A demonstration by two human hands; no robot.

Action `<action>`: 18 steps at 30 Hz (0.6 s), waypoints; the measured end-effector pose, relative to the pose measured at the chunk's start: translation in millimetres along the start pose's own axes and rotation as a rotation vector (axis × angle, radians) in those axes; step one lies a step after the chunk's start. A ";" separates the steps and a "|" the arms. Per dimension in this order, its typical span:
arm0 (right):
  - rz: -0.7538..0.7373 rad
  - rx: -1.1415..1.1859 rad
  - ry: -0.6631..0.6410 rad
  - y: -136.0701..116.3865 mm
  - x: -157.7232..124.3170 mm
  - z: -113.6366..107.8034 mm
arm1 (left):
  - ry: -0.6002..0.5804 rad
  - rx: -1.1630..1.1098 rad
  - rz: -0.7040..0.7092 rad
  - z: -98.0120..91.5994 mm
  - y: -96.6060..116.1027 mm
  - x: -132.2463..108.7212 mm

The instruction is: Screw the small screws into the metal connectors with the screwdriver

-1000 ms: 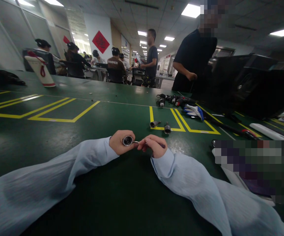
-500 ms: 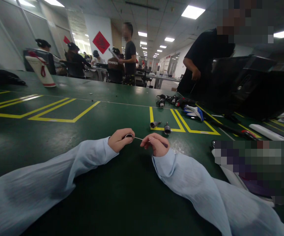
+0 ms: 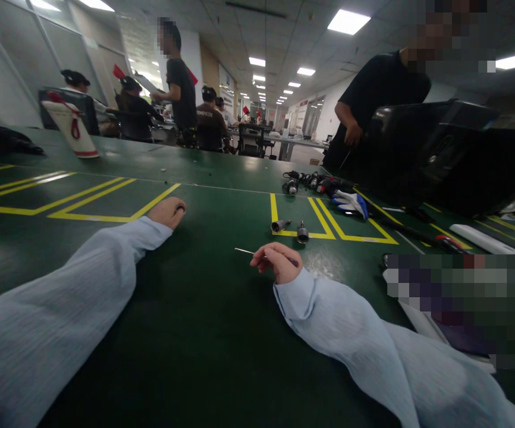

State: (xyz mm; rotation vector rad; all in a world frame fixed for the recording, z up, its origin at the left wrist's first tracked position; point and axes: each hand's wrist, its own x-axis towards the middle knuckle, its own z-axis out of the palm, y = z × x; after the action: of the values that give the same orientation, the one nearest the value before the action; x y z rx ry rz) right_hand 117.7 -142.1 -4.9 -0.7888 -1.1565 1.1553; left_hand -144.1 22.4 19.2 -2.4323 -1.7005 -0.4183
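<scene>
My left hand (image 3: 167, 213) is closed round a small dark-rimmed round part (image 3: 181, 207), mostly hidden by the fingers, above the green table near a yellow taped outline. Further right, my right hand (image 3: 279, 261) grips a thin metal-shafted tool (image 3: 243, 251); its shaft points left and its dark handle lies within the palm. The two hands are well apart. Beyond my right hand, two metal socket-like parts lie on the table, one on its side (image 3: 279, 226) and one with its stem up (image 3: 302, 233).
Dark cabled parts (image 3: 291, 185) and a white-and-blue glove (image 3: 350, 203) lie at the back right. A large black case (image 3: 445, 148) stands behind them, near a person in black (image 3: 373, 89). A white cup-like container (image 3: 74, 128) stands at the far left.
My left hand has moved left and away from the tool's tip, carrying the round part. My right hand has barely moved. In the background, a standing person has moved left.
</scene>
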 end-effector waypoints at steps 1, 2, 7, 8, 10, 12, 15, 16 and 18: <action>0.018 -0.003 -0.008 0.5 0.3 0.4 | -0.006 0.018 -0.028 -2.8 -11.4 1.2; 0.036 -0.006 -0.015 0.8 0.5 0.8 | -0.009 0.035 -0.066 -5.2 -21.6 1.7; 0.114 -0.020 -0.023 1.9 0.5 3.9 | -0.067 0.070 -0.209 -9.0 -51.3 0.0; 0.123 -0.021 -0.023 2.2 0.4 4.5 | -0.080 0.067 -0.212 -8.6 -53.3 -0.5; 0.134 -0.023 -0.022 2.8 0.2 5.6 | -0.095 0.055 -0.206 -7.9 -54.5 -1.6; 0.142 -0.028 -0.022 3.2 0.4 6.2 | -0.076 0.044 -0.209 -7.5 -53.5 -2.7; 0.148 -0.025 -0.023 3.5 1.1 6.3 | -0.004 0.021 -0.229 -6.8 -52.7 -4.0; 0.151 -0.023 -0.025 3.6 1.4 6.2 | 0.016 0.006 -0.234 -6.4 -53.3 -4.3; 0.159 -0.023 -0.030 4.0 2.2 5.7 | 0.034 -0.055 -0.217 -5.4 -55.5 -4.3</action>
State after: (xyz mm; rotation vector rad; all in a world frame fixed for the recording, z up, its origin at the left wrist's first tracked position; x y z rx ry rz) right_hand 111.1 -139.4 -6.5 -0.8966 -1.1490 1.2909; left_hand -198.2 36.4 20.7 -2.2696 -1.9708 -0.5366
